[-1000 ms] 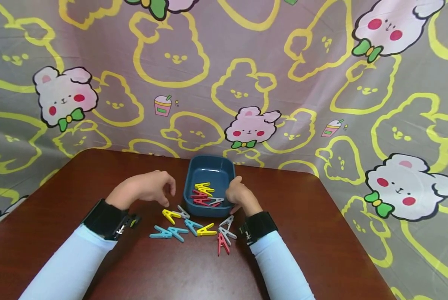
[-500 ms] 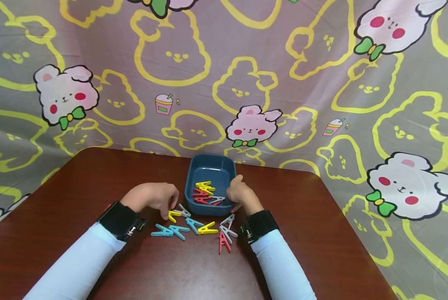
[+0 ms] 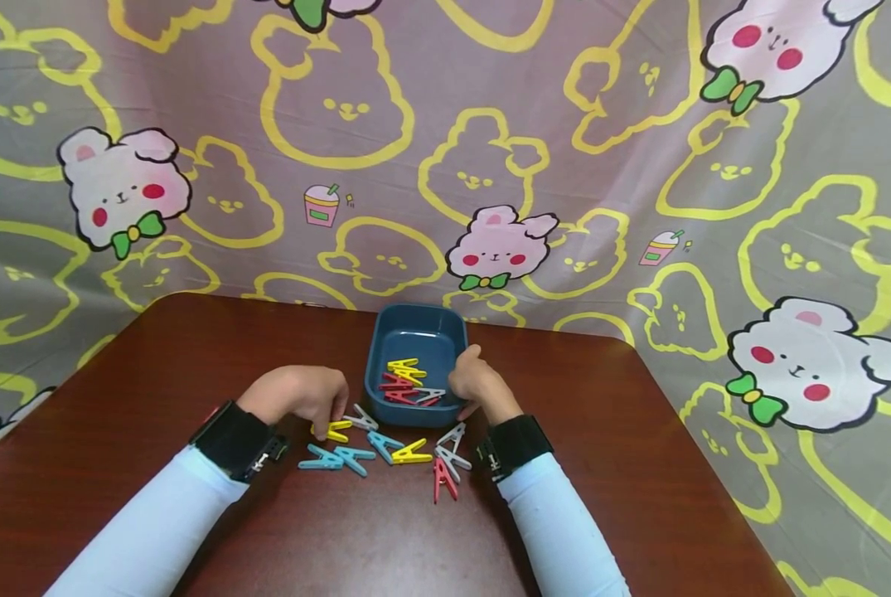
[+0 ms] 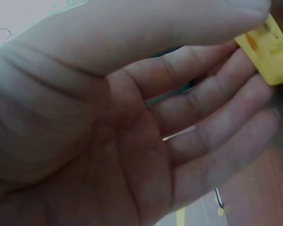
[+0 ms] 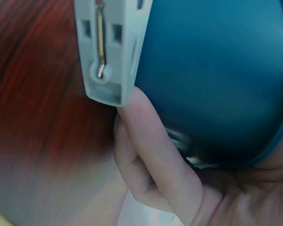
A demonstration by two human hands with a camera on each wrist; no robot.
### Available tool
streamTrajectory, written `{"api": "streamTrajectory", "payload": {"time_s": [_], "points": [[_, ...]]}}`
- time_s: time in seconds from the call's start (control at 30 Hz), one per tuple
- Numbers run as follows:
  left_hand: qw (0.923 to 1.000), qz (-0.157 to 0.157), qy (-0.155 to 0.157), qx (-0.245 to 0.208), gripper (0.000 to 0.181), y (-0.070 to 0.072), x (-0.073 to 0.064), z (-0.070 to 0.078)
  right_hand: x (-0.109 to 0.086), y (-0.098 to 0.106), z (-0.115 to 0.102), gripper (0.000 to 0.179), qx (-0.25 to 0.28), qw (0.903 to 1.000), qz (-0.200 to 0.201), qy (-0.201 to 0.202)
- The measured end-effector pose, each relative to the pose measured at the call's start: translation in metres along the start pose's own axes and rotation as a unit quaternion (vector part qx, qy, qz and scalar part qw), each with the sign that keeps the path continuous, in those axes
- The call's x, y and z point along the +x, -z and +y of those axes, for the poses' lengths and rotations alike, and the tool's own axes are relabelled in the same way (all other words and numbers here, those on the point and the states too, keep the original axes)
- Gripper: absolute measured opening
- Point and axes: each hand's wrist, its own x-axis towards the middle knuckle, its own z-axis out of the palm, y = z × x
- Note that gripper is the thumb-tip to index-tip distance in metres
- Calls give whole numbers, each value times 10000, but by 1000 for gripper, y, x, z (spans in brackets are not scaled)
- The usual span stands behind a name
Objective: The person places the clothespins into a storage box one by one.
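My left hand point(image 3: 305, 395) pinches a yellow clothespin point(image 3: 337, 430) between thumb and fingertips, just left of the blue bin. Up close in the left wrist view, the yellow clothespin point(image 4: 270, 52) lies under the thumb tip. On the bin's right side, my right hand point(image 3: 479, 383) grips the wall of the blue bin point(image 3: 418, 416). Its curled fingers point(image 5: 153, 146) lie against the outer wall in the right wrist view, close beside a grey clothespin point(image 5: 106, 56). Inside the bin are yellow clothespins point(image 3: 406, 370), red clothespins point(image 3: 398, 382) and a grey clothespin point(image 3: 430, 395).
In front of the bin on the brown table point(image 3: 326, 531) lie blue clothespins point(image 3: 351, 458), another yellow clothespin point(image 3: 411, 453), grey clothespins point(image 3: 452, 452) and a red clothespin point(image 3: 443, 479). A patterned curtain point(image 3: 385, 191) hangs behind the table.
My left hand has come down and right onto the yellow clothespin and taken hold of it. The clothespin has turned and shifted slightly left. My right hand stays on the bin.
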Motion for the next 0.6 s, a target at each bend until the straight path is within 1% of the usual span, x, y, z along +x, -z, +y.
{"api": "streamTrajectory", "payload": {"time_s": [0.2,0.37,0.6], "points": [[9997,-1,129,-184,23,-3,3,1,-1,-1,-1,74,20,10000,-22,-3],[9994,24,246,-229,27,-4,4,3,-1,-2,-2,74,4,10000,-45,8],[9990,-45,270,-344,30,-5,7,4,1,-2,0,74,-4,10000,69,-6]]}}
